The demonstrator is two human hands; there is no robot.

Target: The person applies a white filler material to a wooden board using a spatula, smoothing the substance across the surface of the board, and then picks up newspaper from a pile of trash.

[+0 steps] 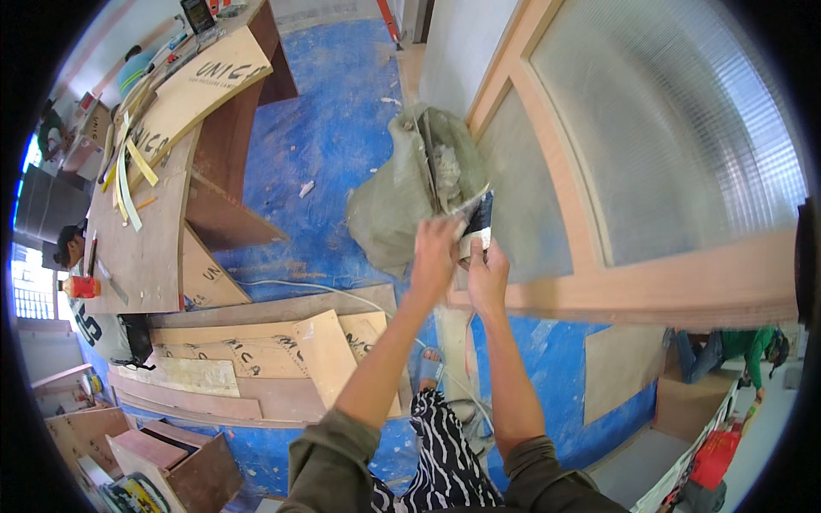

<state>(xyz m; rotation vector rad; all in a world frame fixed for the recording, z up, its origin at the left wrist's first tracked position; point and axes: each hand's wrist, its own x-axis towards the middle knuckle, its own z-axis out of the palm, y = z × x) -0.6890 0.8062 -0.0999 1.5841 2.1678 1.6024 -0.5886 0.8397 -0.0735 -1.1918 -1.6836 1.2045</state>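
Between my hands is a thin, flat dark-and-white piece (481, 224), like a packet or folded sheet; I cannot make out its exact kind. My right hand (487, 275) pinches its lower end, thumb up against the white part. My left hand (434, 255), slightly blurred, is closed at the left edge of the piece, its fingertips partly hidden. Just beyond and below my hands stands a grey-green sack (385, 197), its mouth open, with pale crumpled scraps (446, 171) showing inside.
A wooden door with ribbed glass (590, 265) stands close on my right. To the left, a plywood workbench (154, 248) carries strips, tools and an orange bottle (79, 287). Boards (256, 355) and a pale cable (325, 288) lie on the blue floor covering (295, 154). Other people are at both sides.
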